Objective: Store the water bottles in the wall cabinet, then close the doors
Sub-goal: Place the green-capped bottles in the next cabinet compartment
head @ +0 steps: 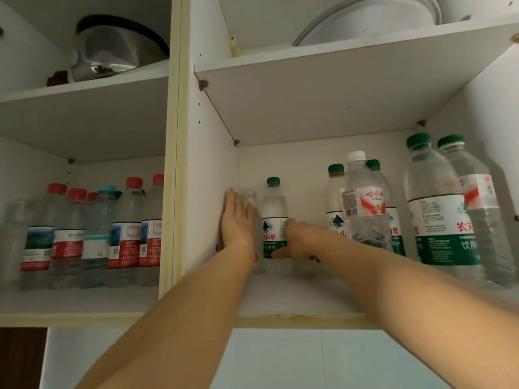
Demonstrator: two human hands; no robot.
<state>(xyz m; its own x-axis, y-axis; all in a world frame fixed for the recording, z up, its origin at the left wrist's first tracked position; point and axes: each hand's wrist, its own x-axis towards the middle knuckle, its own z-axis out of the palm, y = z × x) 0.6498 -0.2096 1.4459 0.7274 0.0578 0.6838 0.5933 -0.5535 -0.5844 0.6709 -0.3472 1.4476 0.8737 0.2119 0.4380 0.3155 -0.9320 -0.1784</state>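
1. A white wall cabinet [179, 113] with doors open fills the frame; pale wall below.
2. Left compartment: a steel pot [112, 49] above; about seven bottles [123, 234], mostly red-capped, on the lower shelf.
3. Centre: left hand [236, 220], fingers straight, lies against a capless bottle [250, 197].
4. Right hand [297, 238] grips a small green-capped bottle [273, 220].
5. Right: five more bottles [362, 203]; a basin [365, 21] above.

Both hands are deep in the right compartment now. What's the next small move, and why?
Probably let go and draw both hands back out. The right hand grips the green-cap bottle, which already stands upright on the shelf; the left hand lies flat against a capless bottle by the side wall. Nothing looks left to place here.
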